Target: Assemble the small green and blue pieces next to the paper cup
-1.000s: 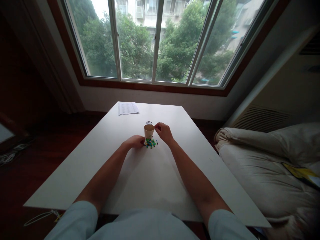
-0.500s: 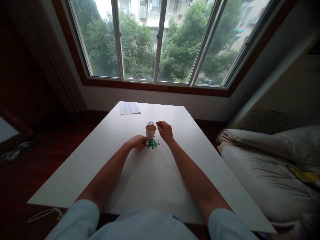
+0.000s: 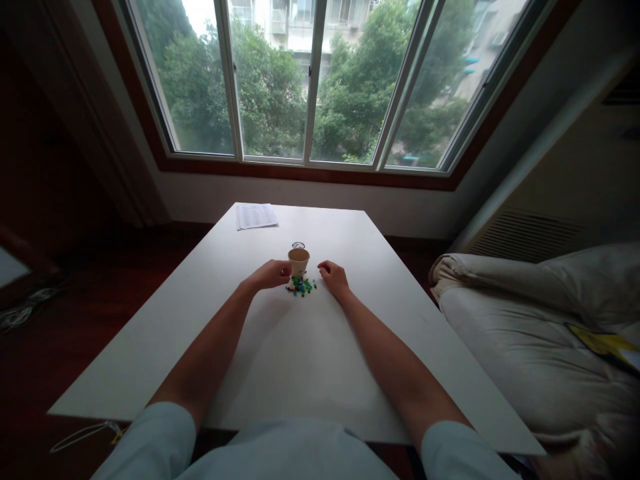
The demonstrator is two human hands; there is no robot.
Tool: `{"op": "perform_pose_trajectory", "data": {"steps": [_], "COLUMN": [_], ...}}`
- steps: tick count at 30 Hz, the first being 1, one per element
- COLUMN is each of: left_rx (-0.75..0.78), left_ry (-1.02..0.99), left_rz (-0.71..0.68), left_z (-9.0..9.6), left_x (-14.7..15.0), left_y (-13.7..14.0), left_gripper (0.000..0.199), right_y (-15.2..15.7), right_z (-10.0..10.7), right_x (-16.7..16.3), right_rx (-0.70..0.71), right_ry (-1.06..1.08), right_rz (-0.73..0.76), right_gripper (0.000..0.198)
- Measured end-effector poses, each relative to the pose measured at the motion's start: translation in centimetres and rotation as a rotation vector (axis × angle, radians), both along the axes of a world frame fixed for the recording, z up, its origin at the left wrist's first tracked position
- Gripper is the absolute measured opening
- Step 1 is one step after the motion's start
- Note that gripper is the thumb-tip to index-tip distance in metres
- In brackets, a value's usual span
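Note:
A pale paper cup [image 3: 299, 265] stands upright on the white table [image 3: 300, 360], its mouth upward. Small beads or pieces [image 3: 301, 287], mostly green and blue with a few other colours, lie scattered in front of it. My left hand [image 3: 274, 273] is at the cup's left side, just above the pile, thumb and fingers closed together. Whatever the fingertips hold is too small to make out. To the right of the cup and pile is my right hand [image 3: 334, 277], fingers curled in a pinch near the table; anything between them is hidden.
Behind the cup lies a small dark-rimmed ring or loop [image 3: 299, 245]. Printed paper sheets [image 3: 256, 216] rest at the table's far left corner. A padded beige sofa [image 3: 505, 333] stands to the right, and a window [image 3: 310, 87] is beyond the table.
My left hand has risen from the left of the pile to beside the cup. My right hand has come down and back from the cup's rim to the table right of the pile.

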State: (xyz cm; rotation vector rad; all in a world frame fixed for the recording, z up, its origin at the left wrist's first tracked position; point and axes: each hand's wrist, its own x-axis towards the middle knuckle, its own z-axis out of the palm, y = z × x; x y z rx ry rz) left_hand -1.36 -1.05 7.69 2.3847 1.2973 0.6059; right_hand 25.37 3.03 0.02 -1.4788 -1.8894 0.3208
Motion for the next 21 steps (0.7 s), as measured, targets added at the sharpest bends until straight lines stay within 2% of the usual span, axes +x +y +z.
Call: {"op": "perform_pose_trajectory", "data": {"steps": [4, 9, 14, 21], "left_rx": [0.046, 0.094, 0.142, 0.229], "left_ry": [-0.216, -0.325, -0.362, -0.343], "left_rz": [0.033, 0.158, 0.249, 0.288], "left_z": [1.1, 1.9, 1.1, -0.5], "left_x": [0.1, 1.8, 3.4, 3.2], "left_y": [0.4, 1.6, 2.6, 3.4], "left_gripper": [0.011, 0.014, 0.013, 0.009], "right_y": [0.4, 0.2, 0.1, -0.3], "right_z": [-0.6, -1.0, -1.1, -0.7], "right_x": [-0.3, -0.5, -0.5, -0.7], "right_rx": [0.014, -0.009, 0.010, 0.007], "right_ry": [0.008, -0.058, -0.092, -0.108], "right_rz": [0.036, 0.081, 0.103, 0.119], "right_gripper": [0.023, 0.022, 0.021, 0.019]}}
